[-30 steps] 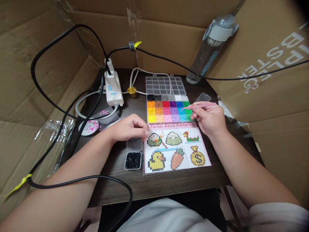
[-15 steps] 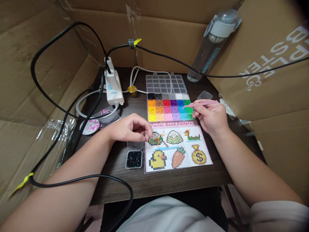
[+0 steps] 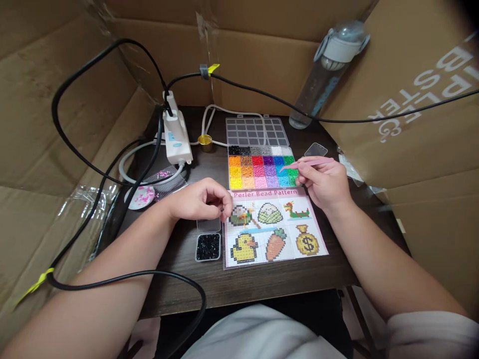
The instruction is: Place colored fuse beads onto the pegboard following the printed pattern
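Observation:
Pink tweezers [image 3: 316, 162] are pinched in my right hand [image 3: 325, 183], their curved tip over the blue beads of the bead box [image 3: 261, 188]. That box is divided into compartments of many colours, its clear lid [image 3: 258, 130] folded back behind it. My left hand [image 3: 204, 199], fingers curled, hovers by the left edge of the Perler bead pattern sheet [image 3: 288, 239]; whether anything sits between its fingertips is hidden. Just below that hand stands a small clear box of black beads [image 3: 208, 247]. The sheet shows a duck, a carrot, a money bag and other pictures, with a clear pegboard under it.
A white power strip [image 3: 178, 142] with black cables [image 3: 112, 174] stands at the left. Near it are a small gold cup [image 3: 205, 143] and a white dish with pink beads [image 3: 141, 197]. A water bottle [image 3: 325, 75] leans at the back right. Cardboard walls [image 3: 262, 60] surround the table.
The tweezers' tip has shifted slightly left and down over the blue beads. My left hand stays nearly where it was, curled; the view has tilted a little.

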Tool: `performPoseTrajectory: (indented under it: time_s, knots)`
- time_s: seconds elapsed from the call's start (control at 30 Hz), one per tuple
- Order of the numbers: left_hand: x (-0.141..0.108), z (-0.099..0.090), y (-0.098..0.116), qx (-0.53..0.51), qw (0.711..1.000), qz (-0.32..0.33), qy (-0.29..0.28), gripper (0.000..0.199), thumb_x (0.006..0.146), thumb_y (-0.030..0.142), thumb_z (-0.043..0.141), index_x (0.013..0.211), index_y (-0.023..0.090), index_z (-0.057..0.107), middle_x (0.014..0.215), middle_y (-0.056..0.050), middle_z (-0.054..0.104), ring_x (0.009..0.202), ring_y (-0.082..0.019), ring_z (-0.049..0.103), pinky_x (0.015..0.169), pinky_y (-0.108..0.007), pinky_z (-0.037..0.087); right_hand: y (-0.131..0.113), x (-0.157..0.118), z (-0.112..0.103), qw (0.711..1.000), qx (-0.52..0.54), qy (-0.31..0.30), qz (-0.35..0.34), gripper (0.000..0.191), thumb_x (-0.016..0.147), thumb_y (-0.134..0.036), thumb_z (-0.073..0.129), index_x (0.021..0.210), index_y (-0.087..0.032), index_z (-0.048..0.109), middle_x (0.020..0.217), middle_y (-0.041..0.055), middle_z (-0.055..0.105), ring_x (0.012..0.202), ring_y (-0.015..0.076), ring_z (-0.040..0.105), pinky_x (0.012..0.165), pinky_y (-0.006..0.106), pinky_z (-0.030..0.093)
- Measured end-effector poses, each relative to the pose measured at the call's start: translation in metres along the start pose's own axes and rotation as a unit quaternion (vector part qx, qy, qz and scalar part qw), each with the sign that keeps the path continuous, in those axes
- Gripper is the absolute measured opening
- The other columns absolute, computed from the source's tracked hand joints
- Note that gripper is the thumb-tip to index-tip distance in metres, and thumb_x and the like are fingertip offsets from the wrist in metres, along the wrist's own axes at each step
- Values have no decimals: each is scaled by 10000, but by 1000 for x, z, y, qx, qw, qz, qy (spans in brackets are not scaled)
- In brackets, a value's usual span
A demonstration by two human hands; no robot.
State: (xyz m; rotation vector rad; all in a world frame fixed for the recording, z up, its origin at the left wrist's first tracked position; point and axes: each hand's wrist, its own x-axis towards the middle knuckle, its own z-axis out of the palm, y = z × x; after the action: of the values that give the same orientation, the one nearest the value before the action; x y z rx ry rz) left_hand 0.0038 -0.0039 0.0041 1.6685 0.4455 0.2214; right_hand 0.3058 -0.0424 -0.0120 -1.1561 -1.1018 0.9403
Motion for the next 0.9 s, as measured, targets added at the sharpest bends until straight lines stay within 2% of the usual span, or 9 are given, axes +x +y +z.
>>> performPoseTrajectory:
  time_s: [0.2, 0.33, 0.4, 0.57, 0.67, 0.73, 0.83, 0.9]
  knots:
    - [-1, -1, 0, -36, 999, -3, 7, 51, 709, 138, 680, 730, 115, 720, 644, -52, 692, 613, -133, 607, 597, -223, 465, 6, 1, 3, 1000, 3, 17, -14, 42, 741, -232, 780, 730, -191, 778, 788, 57, 746, 483, 82, 530, 454, 255, 452]
    - [-3, -3, -4, -72, 997, 6, 11, 157, 754, 253, 701, 750, 99, 729, 650, -67, 699, 628, -138, 611, 628, -233, 471, -3, 2, 12, 995, -82, 29, -38, 102, 774, -272, 756, 733, -183, 784, 869, 71, 751, 515, 91, 558, 469, 260, 462]
    - [-4, -4, -6, -79, 997, 13, 20, 189, 765, 284, 706, 757, 97, 729, 641, -67, 702, 616, -137, 605, 620, -233, 460, -13, 3, 22, 993, -111, 16, -43, 115, 778, -286, 749, 758, -179, 784, 821, 66, 748, 526, 102, 570, 484, 264, 473]
    - [-6, -3, -8, -83, 996, 12, 26, 201, 772, 305, 719, 753, 104, 725, 646, -54, 705, 601, -127, 596, 618, -234, 442, -30, 3, 59, 995, -95, -18, -9, 173, 771, -335, 743, 813, -168, 758, 674, 27, 703, 470, 115, 580, 490, 289, 511]
    - [-6, -2, -8, -83, 996, 3, 27, 191, 766, 298, 717, 747, 108, 724, 647, -46, 698, 604, -124, 588, 621, -233, 437, -24, -2, 79, 993, -121, -10, -7, 167, 792, -331, 710, 830, -175, 757, 607, 21, 683, 491, 147, 606, 500, 307, 529]
    - [-6, -1, -7, -85, 996, -4, 28, 176, 763, 283, 713, 737, 109, 718, 647, -44, 696, 604, -123, 586, 618, -232, 435, -14, -7, 86, 990, -138, 12, -28, 136, 796, -300, 698, 815, -183, 765, 703, 59, 734, 596, 175, 664, 572, 326, 565]
    - [-5, -1, -7, -85, 996, -10, 32, 167, 762, 271, 712, 728, 107, 714, 645, -43, 693, 607, -123, 586, 613, -228, 434, -1, -12, 89, 987, -148, 35, -46, 110, 798, -274, 694, 791, -196, 771, 819, 88, 770, 721, 201, 707, 657, 342, 594]
    - [-5, -1, -7, -83, 996, -12, 32, 167, 766, 270, 708, 729, 107, 716, 641, -41, 691, 604, -123, 585, 608, -229, 434, 5, -14, 88, 987, -149, 40, -42, 105, 797, -281, 701, 786, -201, 769, 804, 82, 770, 697, 200, 703, 638, 341, 593]
